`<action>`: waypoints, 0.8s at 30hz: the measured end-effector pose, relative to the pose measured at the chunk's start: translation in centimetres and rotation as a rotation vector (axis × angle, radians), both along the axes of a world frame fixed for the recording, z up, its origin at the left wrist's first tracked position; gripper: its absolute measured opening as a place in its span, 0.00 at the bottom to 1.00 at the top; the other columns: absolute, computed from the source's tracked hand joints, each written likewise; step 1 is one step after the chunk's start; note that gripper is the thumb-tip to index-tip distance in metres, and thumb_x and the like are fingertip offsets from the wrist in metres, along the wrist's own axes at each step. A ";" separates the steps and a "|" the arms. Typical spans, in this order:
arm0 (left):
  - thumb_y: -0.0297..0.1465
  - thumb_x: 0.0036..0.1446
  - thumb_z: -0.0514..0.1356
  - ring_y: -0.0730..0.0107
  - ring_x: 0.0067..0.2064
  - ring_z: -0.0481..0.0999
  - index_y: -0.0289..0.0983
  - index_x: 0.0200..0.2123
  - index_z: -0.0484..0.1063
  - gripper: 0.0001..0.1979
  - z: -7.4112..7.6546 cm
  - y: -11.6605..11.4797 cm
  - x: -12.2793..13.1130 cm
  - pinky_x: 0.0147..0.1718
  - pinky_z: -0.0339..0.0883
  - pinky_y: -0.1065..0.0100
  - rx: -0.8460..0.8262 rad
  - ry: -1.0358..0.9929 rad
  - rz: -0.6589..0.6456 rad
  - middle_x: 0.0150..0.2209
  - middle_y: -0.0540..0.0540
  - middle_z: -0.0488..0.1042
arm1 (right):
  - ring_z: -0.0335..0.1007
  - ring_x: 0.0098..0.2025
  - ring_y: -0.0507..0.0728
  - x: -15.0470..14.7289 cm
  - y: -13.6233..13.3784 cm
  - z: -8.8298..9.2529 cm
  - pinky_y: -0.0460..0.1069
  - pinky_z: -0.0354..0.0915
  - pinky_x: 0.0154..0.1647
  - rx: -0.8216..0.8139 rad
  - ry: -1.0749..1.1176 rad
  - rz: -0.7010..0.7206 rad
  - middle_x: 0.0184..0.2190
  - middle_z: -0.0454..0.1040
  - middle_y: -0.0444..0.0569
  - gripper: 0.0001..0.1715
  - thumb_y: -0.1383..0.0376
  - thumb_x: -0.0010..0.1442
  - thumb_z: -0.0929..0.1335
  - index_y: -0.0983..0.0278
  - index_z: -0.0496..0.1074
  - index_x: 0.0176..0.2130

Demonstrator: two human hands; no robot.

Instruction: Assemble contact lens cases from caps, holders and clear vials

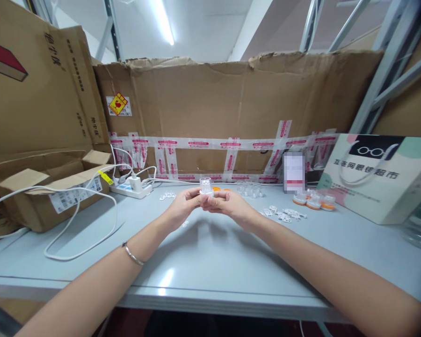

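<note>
Both of my hands meet around a small clear plastic cup-like container (206, 184) with a white base, held upright above the table. White bits show inside its clear top. My left hand (185, 206) grips it from the left, thumb against the base. From the other side my right hand (231, 207) pinches the same base, fingers closed. Behind the hands, orange round pieces (216, 189) peek out, partly hidden. Clear plastic cups (250, 189) stand just beyond my right hand. Flat white cut-out pieces (286, 215) lie to its right, and a few small white pieces (168, 195) lie left.
Several clear containers with orange bases (313, 201) stand at right, near a phone-like upright panel (294, 173) and a paper bag (375, 180). At left are an open cardboard box (42, 206), a power strip (133, 188) and a looping white cable (116, 220). Tall cardboard (203, 103) closes the back.
</note>
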State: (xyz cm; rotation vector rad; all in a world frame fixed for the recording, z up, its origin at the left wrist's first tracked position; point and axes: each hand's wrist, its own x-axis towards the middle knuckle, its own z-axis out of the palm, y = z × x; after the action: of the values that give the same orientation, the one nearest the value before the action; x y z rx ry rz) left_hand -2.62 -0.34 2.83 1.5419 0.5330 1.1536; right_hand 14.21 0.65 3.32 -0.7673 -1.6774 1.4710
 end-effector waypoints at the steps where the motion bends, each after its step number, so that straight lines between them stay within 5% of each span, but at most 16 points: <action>1: 0.35 0.53 0.60 0.69 0.35 0.70 0.34 0.36 0.74 0.11 0.0 0.0 0.0 0.41 0.61 0.66 -0.010 0.000 0.001 0.33 0.45 0.73 | 0.72 0.34 0.54 0.3 0.3 0.2 0.53 0.66 0.43 0.077 -0.091 -0.062 0.29 0.76 0.49 0.21 0.54 0.44 0.73 0.67 0.73 0.33; 5: 0.36 0.51 0.62 0.66 0.40 0.70 0.35 0.39 0.74 0.13 -0.1 -0.1 0.1 0.42 0.60 0.66 -0.038 0.053 0.054 0.37 0.43 0.74 | 0.70 0.37 0.54 1.3 0.7 1.5 0.51 0.65 0.38 0.282 -0.139 -0.311 0.36 0.75 0.50 0.24 0.52 0.48 0.71 0.64 0.70 0.40; 8: 0.36 0.51 0.63 0.66 0.41 0.70 0.36 0.41 0.74 0.15 -0.2 -0.1 0.1 0.41 0.59 0.67 -0.028 0.142 0.047 0.39 0.43 0.74 | 0.67 0.46 0.55 1.5 0.3 2.2 0.51 0.64 0.44 0.276 0.003 -0.213 0.49 0.70 0.49 0.21 0.55 0.55 0.66 0.58 0.68 0.47; 13: 0.38 0.51 0.62 0.64 0.44 0.69 0.35 0.39 0.74 0.15 -0.4 0.0 0.3 0.43 0.60 0.65 -0.016 0.193 0.058 0.41 0.43 0.73 | 0.69 0.41 0.55 0.8 -0.1 1.5 0.52 0.65 0.43 0.361 0.042 -0.248 0.41 0.72 0.48 0.18 0.58 0.49 0.71 0.61 0.71 0.40; 20: 0.39 0.51 0.62 0.66 0.41 0.70 0.34 0.36 0.74 0.14 -0.6 0.0 0.3 0.40 0.62 0.67 0.010 0.232 0.090 0.37 0.44 0.73 | 0.68 0.41 0.55 0.1 -0.5 0.8 0.51 0.68 0.35 0.311 0.093 -0.173 0.43 0.68 0.49 0.30 0.57 0.48 0.71 0.56 0.60 0.49; 24: 0.39 0.50 0.63 0.67 0.39 0.71 0.33 0.34 0.74 0.14 -0.6 0.0 0.4 0.40 0.63 0.68 0.020 0.212 0.132 0.34 0.45 0.74 | 0.67 0.44 0.55 -0.1 -0.6 0.6 0.52 0.66 0.44 0.284 -0.031 -0.231 0.44 0.66 0.48 0.30 0.57 0.47 0.72 0.58 0.60 0.47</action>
State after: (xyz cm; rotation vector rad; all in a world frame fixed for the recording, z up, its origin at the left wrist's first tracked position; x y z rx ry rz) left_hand -2.20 -0.33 2.20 1.6771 0.7775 1.1026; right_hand 14.15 0.05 3.92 -0.7980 -1.7100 1.0404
